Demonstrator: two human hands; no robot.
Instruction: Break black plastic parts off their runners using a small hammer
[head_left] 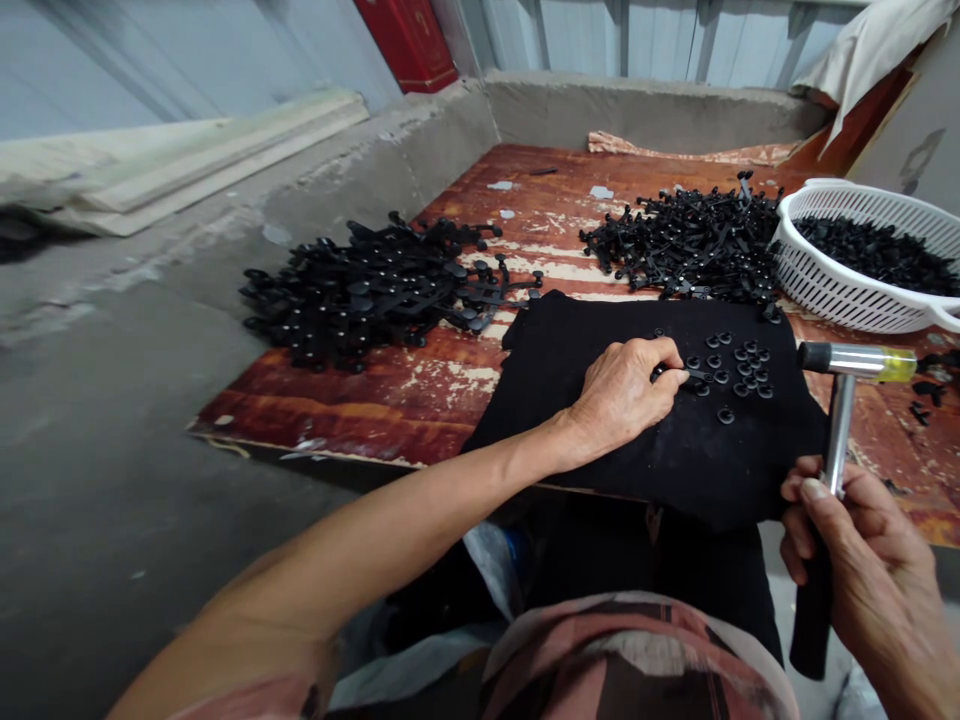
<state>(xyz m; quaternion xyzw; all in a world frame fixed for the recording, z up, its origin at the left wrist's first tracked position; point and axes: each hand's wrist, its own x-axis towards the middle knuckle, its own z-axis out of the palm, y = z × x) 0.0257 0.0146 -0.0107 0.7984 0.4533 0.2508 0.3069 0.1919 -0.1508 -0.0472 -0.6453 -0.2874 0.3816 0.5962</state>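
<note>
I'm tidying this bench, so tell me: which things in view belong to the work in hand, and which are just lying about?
Seemingly in use:
- hammer, in the right hand
- black part, in the left hand
- black cloth with round pieces
- black-part piles, white basket

Probably just lying about:
- pale boards
- pale scraps

A corner of metal sheeting and bare concrete on my remote feed.
I see ribbed, pale blue-grey metal walls (pixel 592 40) above a rough concrete ledge (pixel 637 108), with pale boards (pixel 232 165) stacked along its left side. A red panel (pixel 412 40) stands at the corner, and a whitish cloth (pixel 874 50) drapes at upper right. The reddish-brown worktop (pixel 427 400) looks scuffed and worn.
</note>
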